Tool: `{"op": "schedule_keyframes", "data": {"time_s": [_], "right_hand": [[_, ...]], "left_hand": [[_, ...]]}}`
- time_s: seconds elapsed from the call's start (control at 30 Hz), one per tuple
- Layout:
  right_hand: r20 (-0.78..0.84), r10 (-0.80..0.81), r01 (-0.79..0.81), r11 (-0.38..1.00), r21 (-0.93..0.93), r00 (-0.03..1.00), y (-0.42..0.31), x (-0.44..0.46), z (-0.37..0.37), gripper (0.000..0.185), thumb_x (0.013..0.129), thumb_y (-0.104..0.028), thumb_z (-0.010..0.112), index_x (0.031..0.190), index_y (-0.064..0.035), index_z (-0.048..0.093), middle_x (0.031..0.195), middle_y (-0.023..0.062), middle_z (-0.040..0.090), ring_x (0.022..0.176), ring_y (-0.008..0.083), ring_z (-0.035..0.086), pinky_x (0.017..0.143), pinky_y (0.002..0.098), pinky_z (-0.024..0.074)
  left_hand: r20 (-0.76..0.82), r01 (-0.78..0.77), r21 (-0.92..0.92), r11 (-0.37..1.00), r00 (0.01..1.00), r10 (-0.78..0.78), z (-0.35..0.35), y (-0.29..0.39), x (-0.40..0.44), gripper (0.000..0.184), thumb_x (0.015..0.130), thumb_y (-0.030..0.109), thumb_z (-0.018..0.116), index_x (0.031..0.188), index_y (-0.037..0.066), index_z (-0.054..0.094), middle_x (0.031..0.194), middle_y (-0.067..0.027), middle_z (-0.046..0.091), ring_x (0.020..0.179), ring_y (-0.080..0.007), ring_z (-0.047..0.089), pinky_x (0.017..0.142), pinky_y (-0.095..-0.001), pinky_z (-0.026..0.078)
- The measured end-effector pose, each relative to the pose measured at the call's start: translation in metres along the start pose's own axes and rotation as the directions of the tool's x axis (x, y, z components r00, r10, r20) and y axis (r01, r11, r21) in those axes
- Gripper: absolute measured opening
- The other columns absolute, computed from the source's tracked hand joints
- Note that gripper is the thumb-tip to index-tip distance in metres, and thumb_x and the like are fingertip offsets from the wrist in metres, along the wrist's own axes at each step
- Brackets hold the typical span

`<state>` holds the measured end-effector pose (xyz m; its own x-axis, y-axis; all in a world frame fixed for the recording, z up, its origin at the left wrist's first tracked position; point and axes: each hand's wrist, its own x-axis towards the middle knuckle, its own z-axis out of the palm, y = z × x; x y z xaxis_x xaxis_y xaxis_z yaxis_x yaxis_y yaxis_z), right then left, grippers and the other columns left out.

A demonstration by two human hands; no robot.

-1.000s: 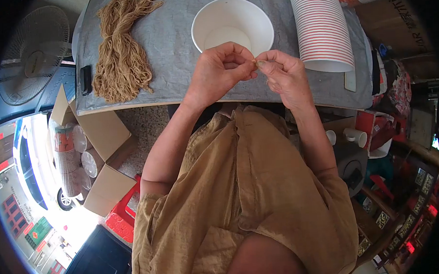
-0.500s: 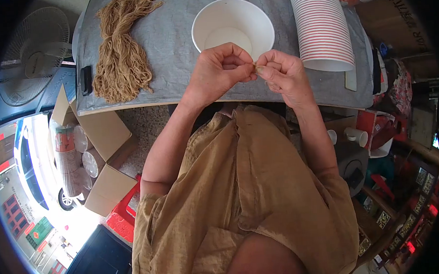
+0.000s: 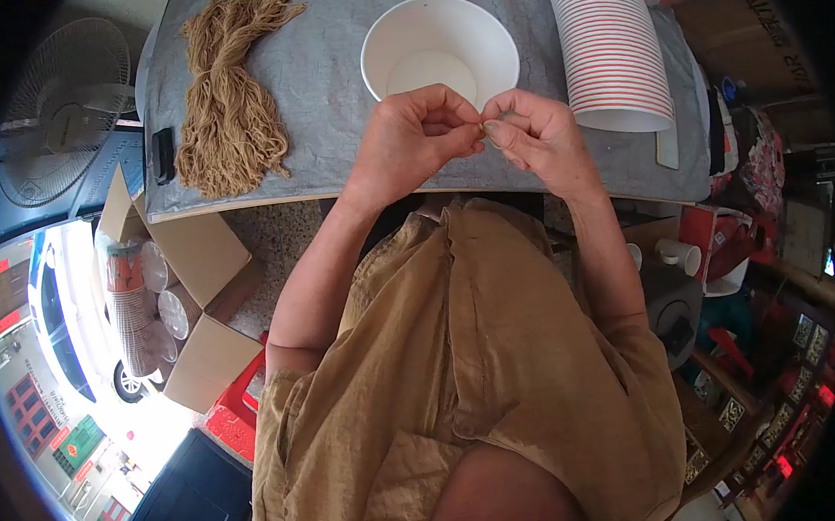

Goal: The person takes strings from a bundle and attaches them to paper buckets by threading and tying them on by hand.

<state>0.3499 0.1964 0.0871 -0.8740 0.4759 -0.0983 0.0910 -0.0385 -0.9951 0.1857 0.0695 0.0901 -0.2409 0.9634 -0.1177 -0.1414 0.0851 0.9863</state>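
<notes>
My left hand (image 3: 420,141) and my right hand (image 3: 536,142) meet fingertip to fingertip in front of the near rim of a white tub (image 3: 483,48). Both are closed in a pinch, thumb against forefinger. Whatever lies between the fingertips is too small to make out. A bundle of tan strings (image 3: 229,110) rests on the grey-covered table (image 3: 336,106) to the left. On the right lies a long stack of white cups with red rims (image 3: 609,52).
A small black object (image 3: 163,156) sits at the table's left edge, and a flat pale strip (image 3: 667,149) near the right one. Below left stands an open cardboard box (image 3: 198,256) beside stacked cups. A fan (image 3: 62,113) is at the upper left.
Both hands stay pinched together at nearly the same spot. The fingers of my right hand have shifted slightly, with the forefinger raised a little.
</notes>
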Motion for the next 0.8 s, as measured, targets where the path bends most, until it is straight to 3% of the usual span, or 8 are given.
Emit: {"op": "schedule_keyframes", "data": {"time_s": [0.2, 0.4, 0.6, 0.7, 0.8], "right_hand": [[0.027, 0.005, -0.003, 0.996, -0.085, 1.000, 0.000, -0.001, -0.002, 0.011, 0.098, -0.008, 0.063, 0.104, 0.0009, 0.060, 0.063, -0.0059, 0.048, 0.054, 0.0016, 0.039, 0.047, 0.0188, 0.0298], [-0.139, -0.003, -0.001, 1.000, -0.025, 0.990, 0.007, -0.003, 0.011, 0.005, 0.094, -0.003, 0.060, 0.096, 0.0013, 0.061, 0.064, -0.0055, 0.054, 0.055, 0.0006, 0.042, 0.048, 0.0198, 0.0319], [-0.191, 0.072, -0.026, 0.972, 0.233, 0.979, 0.010, -0.005, 0.017, 0.005, 0.094, -0.005, 0.060, 0.095, 0.0002, 0.062, 0.063, -0.0038, 0.053, 0.053, 0.0014, 0.042, 0.045, 0.0200, 0.0301], [-0.142, 0.096, -0.043, 0.941, 0.336, 0.985, 0.012, -0.006, 0.015, 0.007, 0.095, -0.006, 0.059, 0.096, 0.0010, 0.062, 0.062, -0.0026, 0.052, 0.051, 0.0018, 0.043, 0.042, 0.0193, 0.0291], [-0.180, 0.108, -0.053, 0.956, 0.288, 0.978, 0.010, -0.007, 0.012, 0.009, 0.096, -0.006, 0.059, 0.098, 0.0022, 0.062, 0.062, -0.0019, 0.052, 0.050, 0.0020, 0.043, 0.041, 0.0186, 0.0292]], "left_hand": [[-0.016, 0.022, 0.036, 0.999, 1.000, -0.022, 0.002, 0.001, -0.001, 0.007, 0.093, 0.001, 0.067, 0.097, -0.004, 0.063, 0.092, -0.0078, 0.070, 0.089, -0.0144, 0.071, 0.079, -0.0253, 0.060], [-0.018, -0.005, -0.034, 0.999, 1.000, 0.005, 0.004, 0.000, -0.001, 0.006, 0.094, 0.001, 0.066, 0.095, -0.004, 0.062, 0.093, -0.0093, 0.070, 0.089, -0.0154, 0.071, 0.079, -0.0262, 0.060], [-0.011, -0.018, -0.108, 0.994, 1.000, 0.017, 0.003, -0.004, 0.000, 0.005, 0.094, 0.000, 0.066, 0.095, -0.003, 0.061, 0.092, -0.0106, 0.071, 0.088, -0.0166, 0.071, 0.078, -0.0263, 0.061], [-0.008, -0.020, -0.109, 0.994, 1.000, 0.019, 0.003, -0.004, 0.001, 0.006, 0.094, 0.001, 0.065, 0.095, -0.002, 0.061, 0.093, -0.0109, 0.071, 0.089, -0.0166, 0.071, 0.078, -0.0265, 0.060], [-0.004, -0.014, -0.128, 0.992, 1.000, 0.013, 0.002, -0.004, 0.001, 0.006, 0.094, 0.001, 0.065, 0.096, -0.002, 0.061, 0.093, -0.0112, 0.071, 0.089, -0.0167, 0.071, 0.078, -0.0266, 0.060]]}}
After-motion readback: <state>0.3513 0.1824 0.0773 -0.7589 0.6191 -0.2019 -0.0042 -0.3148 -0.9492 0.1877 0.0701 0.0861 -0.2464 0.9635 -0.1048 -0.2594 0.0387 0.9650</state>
